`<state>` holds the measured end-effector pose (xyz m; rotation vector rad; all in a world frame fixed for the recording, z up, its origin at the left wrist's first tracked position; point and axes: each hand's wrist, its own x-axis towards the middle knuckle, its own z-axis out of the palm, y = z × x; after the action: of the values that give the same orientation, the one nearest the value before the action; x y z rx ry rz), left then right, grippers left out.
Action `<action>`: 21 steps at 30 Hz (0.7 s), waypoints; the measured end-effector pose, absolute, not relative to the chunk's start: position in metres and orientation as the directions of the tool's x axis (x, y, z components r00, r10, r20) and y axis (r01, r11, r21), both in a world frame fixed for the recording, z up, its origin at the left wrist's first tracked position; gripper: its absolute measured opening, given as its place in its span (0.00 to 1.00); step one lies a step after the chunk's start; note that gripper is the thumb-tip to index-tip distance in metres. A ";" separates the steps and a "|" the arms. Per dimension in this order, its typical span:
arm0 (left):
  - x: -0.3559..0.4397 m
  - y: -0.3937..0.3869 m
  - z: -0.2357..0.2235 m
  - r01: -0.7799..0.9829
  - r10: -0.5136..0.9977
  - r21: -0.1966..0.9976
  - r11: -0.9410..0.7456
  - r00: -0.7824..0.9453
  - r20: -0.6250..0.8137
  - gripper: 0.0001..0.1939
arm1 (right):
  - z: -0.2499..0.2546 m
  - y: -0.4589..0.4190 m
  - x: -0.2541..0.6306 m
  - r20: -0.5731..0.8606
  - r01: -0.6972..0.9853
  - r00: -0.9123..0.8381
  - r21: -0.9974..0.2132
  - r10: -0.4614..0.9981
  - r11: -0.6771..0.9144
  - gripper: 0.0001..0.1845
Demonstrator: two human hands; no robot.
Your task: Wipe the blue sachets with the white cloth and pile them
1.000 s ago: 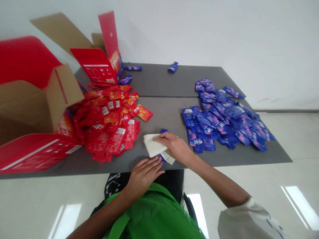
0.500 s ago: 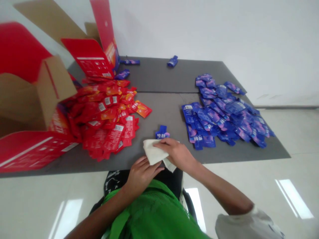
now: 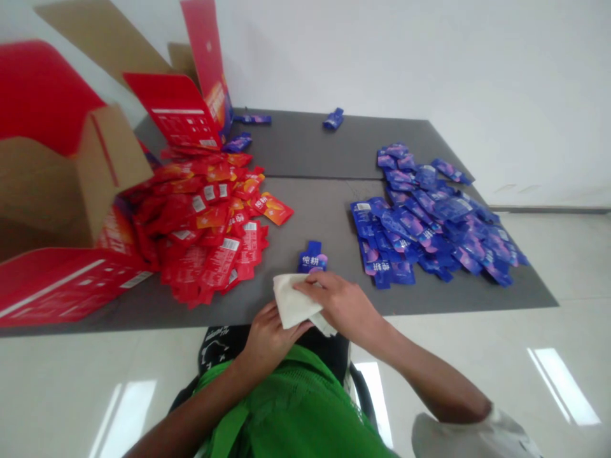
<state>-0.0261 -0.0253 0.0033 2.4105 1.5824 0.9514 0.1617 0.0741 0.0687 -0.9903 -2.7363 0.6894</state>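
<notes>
A folded cream-white cloth (image 3: 292, 300) is pinched between the thumb and fingers of my right hand (image 3: 344, 306), just above the table's front edge. My left hand (image 3: 268, 336) is closed against the cloth's lower left side. The cloth covers its fingertips, so what they hold, if anything, is hidden. Right behind the cloth a single blue pouch (image 3: 312, 261) with a narrow spout end lies on the table, its lower part covered by the cloth and my right hand.
To the left, a large heap of red pouches (image 3: 210, 222) lies against open red cartons (image 3: 62, 286). Many blue pouches (image 3: 429, 219) are piled at the right. A few blue pouches, one at the back middle (image 3: 333, 119), lie near the wall on the grey table (image 3: 315, 191).
My right hand and the cloth have shifted slightly down, showing more of the blue pouch behind them. My left hand stays in nearly the same spot. The whole view has drifted slightly.
</notes>
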 end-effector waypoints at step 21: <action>-0.026 -0.025 0.002 0.784 0.866 0.425 -0.452 0.272 0.419 0.07 | 0.062 0.076 0.153 -0.077 0.620 -0.735 -0.479 0.673 0.622 0.27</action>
<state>-0.0263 -0.0252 0.0020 2.3958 1.5645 0.9270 0.1532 0.0757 0.0616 -1.0918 -2.7295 0.7426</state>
